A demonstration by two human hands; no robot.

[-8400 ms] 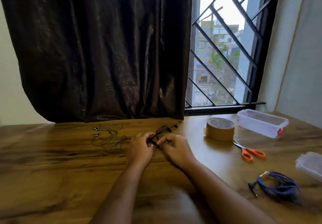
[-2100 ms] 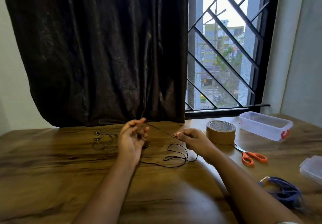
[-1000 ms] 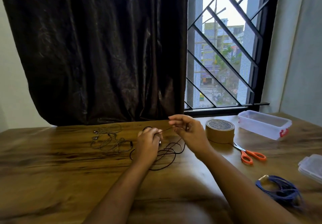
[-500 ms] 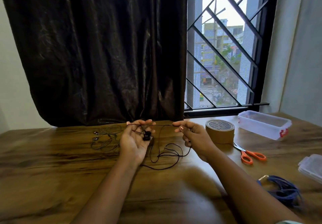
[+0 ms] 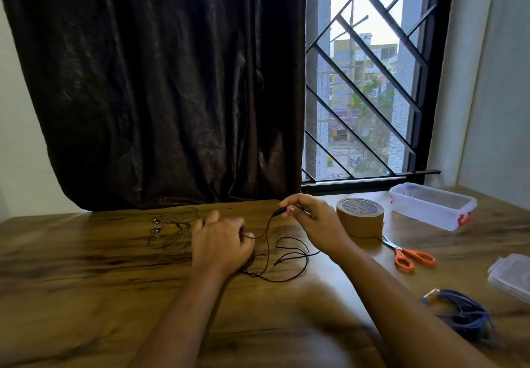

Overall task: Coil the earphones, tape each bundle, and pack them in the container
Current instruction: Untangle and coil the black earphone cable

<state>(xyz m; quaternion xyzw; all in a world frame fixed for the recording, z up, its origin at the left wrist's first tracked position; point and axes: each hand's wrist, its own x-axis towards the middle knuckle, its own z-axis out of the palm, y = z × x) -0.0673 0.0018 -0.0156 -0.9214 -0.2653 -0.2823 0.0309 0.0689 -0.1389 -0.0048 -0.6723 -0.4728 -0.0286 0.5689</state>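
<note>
Print rings the top of the roll of brown packing tape near the far edge of the wooden bench, too small to read. The clear plastic container with red clasps sits at the far right corner. A clear plastic lid is cut off at the right edge; the blue coiled earphones near it are blurred. The right hand is raised, its grip pinching one end of the thin black earphone cable, which loops loose mid-bench. The left hand, back up and blurred, fingers curled, seems to grasp the cable too. Tangled grey earphones lie beside it.
</note>
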